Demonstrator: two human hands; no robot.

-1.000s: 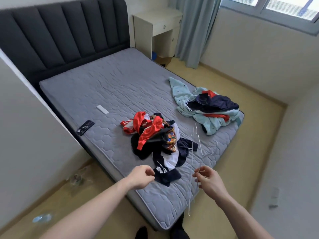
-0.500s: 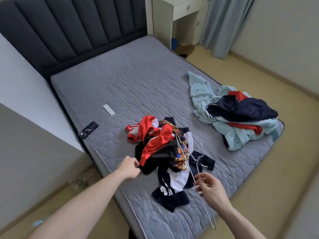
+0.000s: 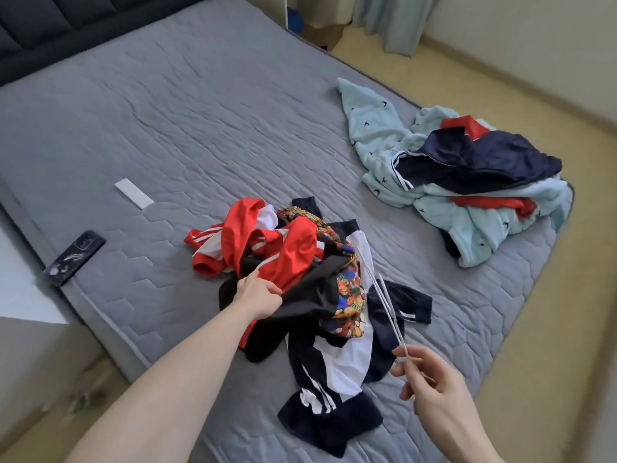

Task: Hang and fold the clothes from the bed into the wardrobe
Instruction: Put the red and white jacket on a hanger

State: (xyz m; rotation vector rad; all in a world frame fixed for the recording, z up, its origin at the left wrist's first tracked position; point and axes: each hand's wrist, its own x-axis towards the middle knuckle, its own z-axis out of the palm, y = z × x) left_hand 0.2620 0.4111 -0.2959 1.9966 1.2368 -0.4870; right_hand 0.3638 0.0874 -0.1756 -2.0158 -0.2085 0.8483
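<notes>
1. Head view: the left hand (image 3: 258,295) grabs black cloth in the near clothes pile (image 3: 300,279) on the bed (image 3: 173,111).
2. Fingers of the right hand (image 3: 430,385) pinch thin white hangers (image 3: 387,305).
3. Pulling fast may drag other clothes along, because they look tangled.
4. Hangers could snag cloth.

Likely a home bedroom: bed (image 3: 200,105), curtain (image 3: 390,21).

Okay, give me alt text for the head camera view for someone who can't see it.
A person's left hand grips a black garment in the nearer clothes pile on a grey mattress, while the right hand holds thin white wire hangers. A second pile lies farther right.
</notes>
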